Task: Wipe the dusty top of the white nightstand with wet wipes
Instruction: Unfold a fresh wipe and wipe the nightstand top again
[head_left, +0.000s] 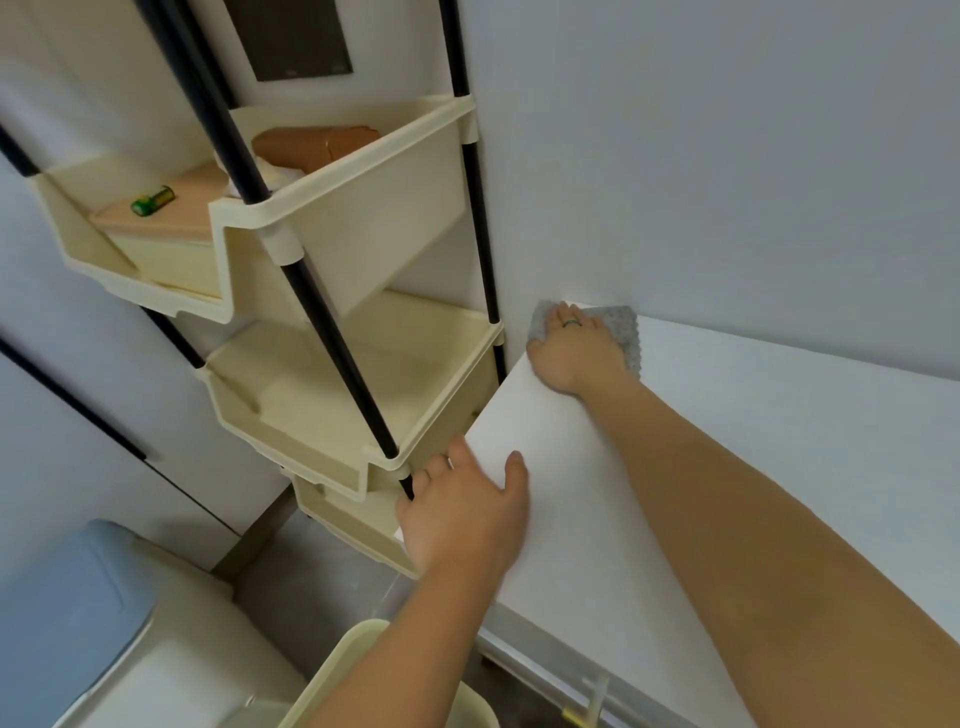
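Note:
The white nightstand top (701, 457) fills the right half of the head view, against a pale wall. A grey textured wet wipe (621, 325) lies flat at the top's far left corner. My right hand (571, 348) presses down on the wipe with flat, spread fingers; a ring shows on one finger. My left hand (467, 512) rests on the near left edge of the top, thumb on the surface and fingers over the side.
A cream tiered rack (363, 249) on black poles stands close against the nightstand's left side, holding a green battery (152, 200) and a brown box (311, 145). A blue-lidded bin (67, 613) and a cream tray rim (343, 670) sit below left.

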